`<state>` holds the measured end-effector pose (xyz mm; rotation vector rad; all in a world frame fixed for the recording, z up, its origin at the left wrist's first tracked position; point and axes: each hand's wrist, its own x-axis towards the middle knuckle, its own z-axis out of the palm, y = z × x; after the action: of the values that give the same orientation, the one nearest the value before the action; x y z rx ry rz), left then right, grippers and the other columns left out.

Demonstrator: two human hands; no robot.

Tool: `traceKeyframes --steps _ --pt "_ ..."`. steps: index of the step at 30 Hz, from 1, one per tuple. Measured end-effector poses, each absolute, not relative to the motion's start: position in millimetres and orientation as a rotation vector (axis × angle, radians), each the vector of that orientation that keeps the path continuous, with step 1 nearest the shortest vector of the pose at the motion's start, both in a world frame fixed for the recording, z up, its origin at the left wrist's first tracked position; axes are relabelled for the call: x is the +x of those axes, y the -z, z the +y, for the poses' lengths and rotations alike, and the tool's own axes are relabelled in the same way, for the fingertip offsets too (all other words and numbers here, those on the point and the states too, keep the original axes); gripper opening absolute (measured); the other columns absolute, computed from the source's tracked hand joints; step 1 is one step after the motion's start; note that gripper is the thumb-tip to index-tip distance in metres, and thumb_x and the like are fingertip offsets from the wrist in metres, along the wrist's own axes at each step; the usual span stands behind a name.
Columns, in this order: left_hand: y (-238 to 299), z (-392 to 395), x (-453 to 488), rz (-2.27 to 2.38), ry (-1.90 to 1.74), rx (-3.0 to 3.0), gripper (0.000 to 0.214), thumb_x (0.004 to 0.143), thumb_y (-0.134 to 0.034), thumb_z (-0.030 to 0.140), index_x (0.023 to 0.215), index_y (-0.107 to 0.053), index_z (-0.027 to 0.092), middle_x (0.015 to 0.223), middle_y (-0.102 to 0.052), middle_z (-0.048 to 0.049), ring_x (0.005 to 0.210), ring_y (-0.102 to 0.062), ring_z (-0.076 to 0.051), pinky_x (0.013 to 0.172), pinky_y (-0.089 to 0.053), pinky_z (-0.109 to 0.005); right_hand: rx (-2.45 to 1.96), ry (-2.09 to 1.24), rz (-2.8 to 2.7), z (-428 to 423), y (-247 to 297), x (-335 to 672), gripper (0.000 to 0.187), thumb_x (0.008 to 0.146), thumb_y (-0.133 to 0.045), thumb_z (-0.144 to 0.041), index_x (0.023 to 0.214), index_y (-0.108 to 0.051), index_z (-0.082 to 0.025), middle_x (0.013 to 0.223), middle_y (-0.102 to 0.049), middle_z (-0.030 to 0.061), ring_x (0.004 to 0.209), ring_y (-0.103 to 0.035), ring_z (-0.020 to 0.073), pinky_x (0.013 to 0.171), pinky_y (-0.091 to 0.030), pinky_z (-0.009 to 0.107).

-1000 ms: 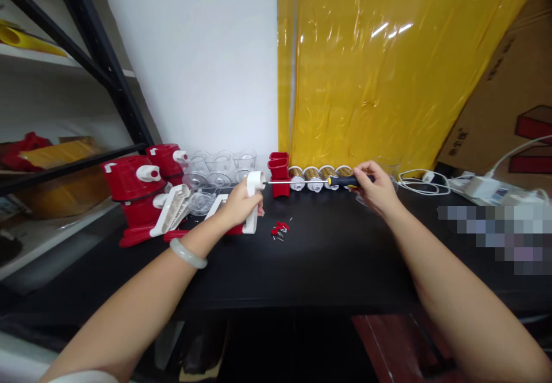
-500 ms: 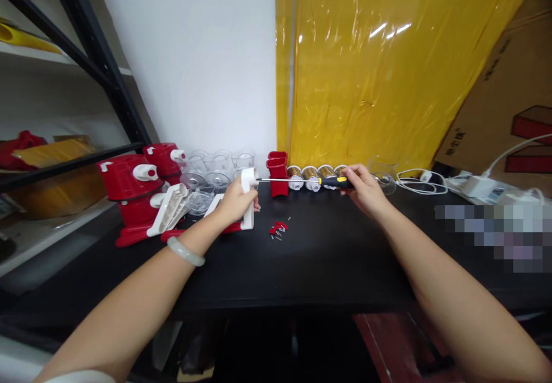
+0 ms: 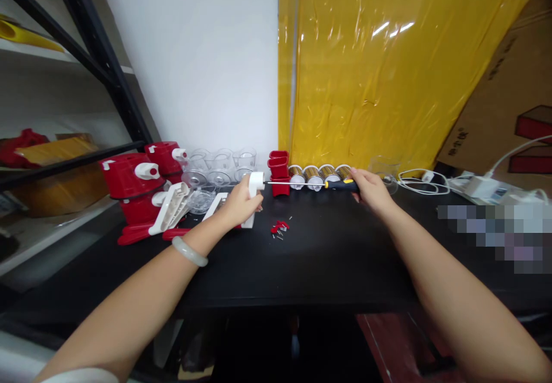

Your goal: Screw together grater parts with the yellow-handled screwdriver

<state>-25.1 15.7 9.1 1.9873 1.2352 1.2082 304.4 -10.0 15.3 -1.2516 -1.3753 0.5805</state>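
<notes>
My left hand point(image 3: 238, 205) is closed around a white plastic crank part point(image 3: 254, 187) standing on the black table point(image 3: 319, 262). My right hand point(image 3: 371, 190) grips the yellow-and-black handle of a screwdriver point(image 3: 328, 184). Its thin metal shaft runs level to the left, with the tip at the white part's round end. A small pile of red bits and screws point(image 3: 279, 228) lies just right of my left hand.
Red and white machine bodies point(image 3: 138, 190) stand at the left by clear plastic cups point(image 3: 219, 167). Red cups point(image 3: 278, 170) and gold-banded cylinders point(image 3: 319, 175) line the back. White cables and a charger point(image 3: 474, 186) lie at the right. A black shelf frame point(image 3: 99, 55) rises on the left.
Both hands stay on the white part and the screwdriver; the right hand has shifted slightly along the handle, and the view has wobbled a little.
</notes>
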Motion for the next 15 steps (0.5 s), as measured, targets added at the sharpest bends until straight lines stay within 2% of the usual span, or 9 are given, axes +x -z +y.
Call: traceKeyframes --steps 4,8,12,15 --pt "-8.4 18.8 -27.4 1.152 -1.21 1.914 0.03 0.067 -0.055 0.014 0.096 -0.048 0.021 0.061 -0.059 0.0056 0.049 -0.062 -0.017 0.051 -0.05 -0.028 -1.119 -0.476 -1.416 -11.0 -14.9 304.2 0.042 0.081 -0.06 -0.063 0.072 -0.053 -0.023 0.049 -0.047 -0.0055 0.038 -0.04 0.0095 0.037 -0.029 0.023" --pt "-10.3 20.4 -28.4 1.105 -1.19 1.804 0.033 0.065 -0.055 0.015 0.097 -0.047 0.02 0.059 -0.058 0.0061 0.048 -0.061 -0.017 0.049 -0.051 -0.029 -0.983 -0.472 -1.414 -8.2 -12.4 306.2 0.035 0.078 -0.068 -0.055 0.084 -0.053 -0.025 0.071 -0.055 -0.0033 0.052 -0.05 0.0106 0.048 -0.043 0.023" --pt "-10.4 18.7 -25.4 1.121 -1.176 1.758 0.034 0.065 -0.054 0.016 0.098 -0.046 0.02 0.059 -0.058 0.0056 0.048 -0.061 -0.018 0.049 -0.053 -0.03 -0.859 -0.601 -1.34 -3.9 -9.2 306.6 0.039 0.074 -0.073 -0.049 0.099 -0.051 -0.029 0.084 -0.056 -0.0031 0.06 -0.054 0.0104 0.057 -0.049 0.024" --pt "-9.6 17.0 -22.7 1.129 -1.18 1.724 0.033 0.064 -0.055 0.017 0.095 -0.046 0.02 0.062 -0.058 0.0052 0.049 -0.062 -0.017 0.048 -0.054 -0.03 -0.787 -0.705 -1.296 -3.7 -8.7 304.9 0.046 0.069 -0.077 -0.047 0.102 -0.049 -0.031 0.088 -0.055 -0.0038 0.066 -0.058 0.0105 0.063 -0.053 0.025"
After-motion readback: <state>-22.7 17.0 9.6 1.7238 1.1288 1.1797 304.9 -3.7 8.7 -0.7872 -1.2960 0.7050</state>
